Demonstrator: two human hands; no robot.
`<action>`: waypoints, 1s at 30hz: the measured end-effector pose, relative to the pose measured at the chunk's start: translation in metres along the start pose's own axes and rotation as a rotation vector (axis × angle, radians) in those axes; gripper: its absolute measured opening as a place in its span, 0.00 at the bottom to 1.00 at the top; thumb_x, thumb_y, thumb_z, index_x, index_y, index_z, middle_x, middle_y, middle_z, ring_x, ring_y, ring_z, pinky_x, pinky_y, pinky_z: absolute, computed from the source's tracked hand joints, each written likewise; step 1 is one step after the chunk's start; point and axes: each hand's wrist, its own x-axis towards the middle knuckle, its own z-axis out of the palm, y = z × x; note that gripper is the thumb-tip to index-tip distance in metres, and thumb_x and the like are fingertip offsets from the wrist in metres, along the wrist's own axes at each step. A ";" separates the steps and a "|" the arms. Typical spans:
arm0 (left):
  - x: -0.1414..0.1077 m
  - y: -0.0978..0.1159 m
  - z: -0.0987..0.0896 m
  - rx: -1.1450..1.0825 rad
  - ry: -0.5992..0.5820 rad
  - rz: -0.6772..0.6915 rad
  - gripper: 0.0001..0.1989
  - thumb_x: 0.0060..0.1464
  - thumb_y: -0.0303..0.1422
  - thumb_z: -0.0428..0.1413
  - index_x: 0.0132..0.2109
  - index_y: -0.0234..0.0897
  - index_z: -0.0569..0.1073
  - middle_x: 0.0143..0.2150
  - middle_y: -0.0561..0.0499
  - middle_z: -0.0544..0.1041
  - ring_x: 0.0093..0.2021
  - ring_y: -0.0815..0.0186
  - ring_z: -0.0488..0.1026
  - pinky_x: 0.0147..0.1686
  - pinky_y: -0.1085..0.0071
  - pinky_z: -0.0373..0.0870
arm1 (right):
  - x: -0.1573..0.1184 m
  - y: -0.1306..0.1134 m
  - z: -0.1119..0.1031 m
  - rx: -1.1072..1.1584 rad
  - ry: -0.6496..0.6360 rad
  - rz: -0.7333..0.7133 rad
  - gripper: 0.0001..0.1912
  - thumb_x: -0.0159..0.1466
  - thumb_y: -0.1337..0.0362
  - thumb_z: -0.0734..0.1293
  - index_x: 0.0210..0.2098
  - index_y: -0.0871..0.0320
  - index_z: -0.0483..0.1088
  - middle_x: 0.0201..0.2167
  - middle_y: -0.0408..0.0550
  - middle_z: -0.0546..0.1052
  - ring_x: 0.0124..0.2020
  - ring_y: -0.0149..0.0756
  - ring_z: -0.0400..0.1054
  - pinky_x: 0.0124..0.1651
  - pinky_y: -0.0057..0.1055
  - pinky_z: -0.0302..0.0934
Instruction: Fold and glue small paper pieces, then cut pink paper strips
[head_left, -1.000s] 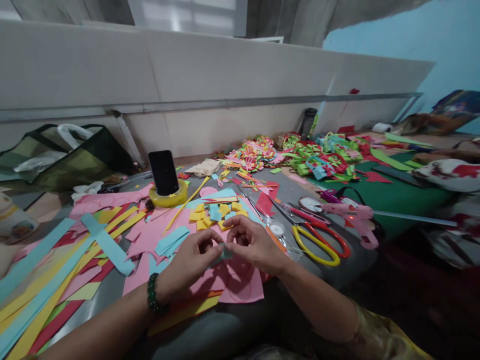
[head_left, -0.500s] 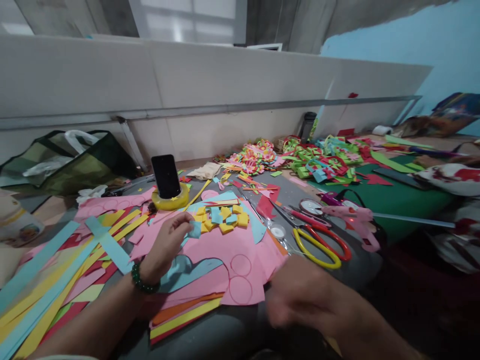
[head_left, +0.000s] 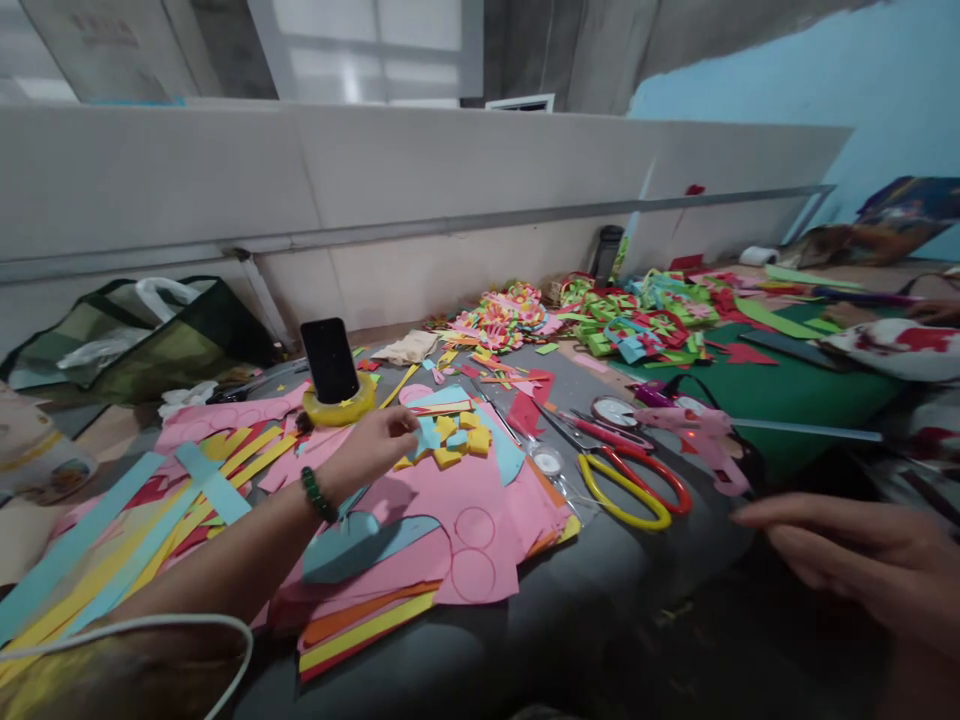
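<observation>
Rear of counter (head_left: 574, 390): black phone (head_left: 330, 360), dark screen, propped upright and leaning slightly back in a yellow tape roll (head_left: 341, 408). Beige cloth (head_left: 406, 348), crumpled, to its right. Far left: green checked bag (head_left: 105, 345) with white plastic at its mouth; pale container (head_left: 52, 450) with a yellow band, partly cut off by the frame edge. Dark bottle (head_left: 606, 258) stands near the pale partition (head_left: 480, 160), which a metal rail (head_left: 450, 224) crosses lengthwise. Farther right: white roll (head_left: 759, 256) on its side; light blue wall (head_left: 787, 80) beyond.
</observation>
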 end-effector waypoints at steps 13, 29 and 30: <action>-0.028 -0.045 -0.056 0.505 0.053 -0.155 0.17 0.41 0.50 0.59 0.27 0.39 0.73 0.27 0.50 0.73 0.28 0.63 0.67 0.26 0.71 0.54 | 0.033 0.031 -0.004 -0.023 0.094 0.144 0.35 0.40 0.31 0.66 0.31 0.53 0.79 0.28 0.54 0.78 0.26 0.38 0.69 0.28 0.36 0.58; -0.050 -0.067 -0.060 0.126 -0.018 -0.352 0.20 0.43 0.49 0.55 0.29 0.35 0.75 0.16 0.58 0.62 0.14 0.72 0.57 0.13 0.75 0.52 | 0.040 -0.040 0.052 -0.102 -0.252 -0.053 0.25 0.50 0.38 0.63 0.30 0.51 0.78 0.30 0.47 0.80 0.32 0.43 0.73 0.30 0.31 0.67; -0.050 -0.068 -0.062 0.123 -0.014 -0.344 0.20 0.43 0.49 0.55 0.29 0.34 0.76 0.16 0.58 0.63 0.14 0.72 0.57 0.14 0.75 0.53 | 0.040 -0.040 0.053 -0.109 -0.266 -0.067 0.24 0.52 0.40 0.63 0.30 0.52 0.78 0.30 0.46 0.80 0.32 0.43 0.73 0.31 0.30 0.67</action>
